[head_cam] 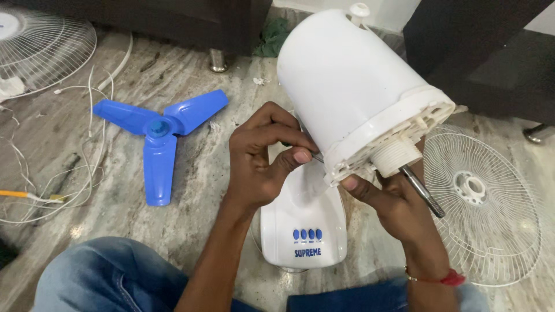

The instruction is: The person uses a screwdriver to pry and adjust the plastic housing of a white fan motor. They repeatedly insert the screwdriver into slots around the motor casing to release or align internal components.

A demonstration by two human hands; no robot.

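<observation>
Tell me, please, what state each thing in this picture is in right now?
Motor housing: tilted, its threaded collar and bare shaft exposed.
Right hand: holds the housing from below.
Left hand: pinches a thin tool at the housing's rim.
Fan base: lying flat on the floor.
Blue blade: detached, lying flat.
Rear grille: detached, on the floor.
Front grille: detached, on the floor.

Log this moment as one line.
left hand: pinching thin tool at motor housing | right hand: steadying housing | floor: blue fan blade, wire guard
</observation>
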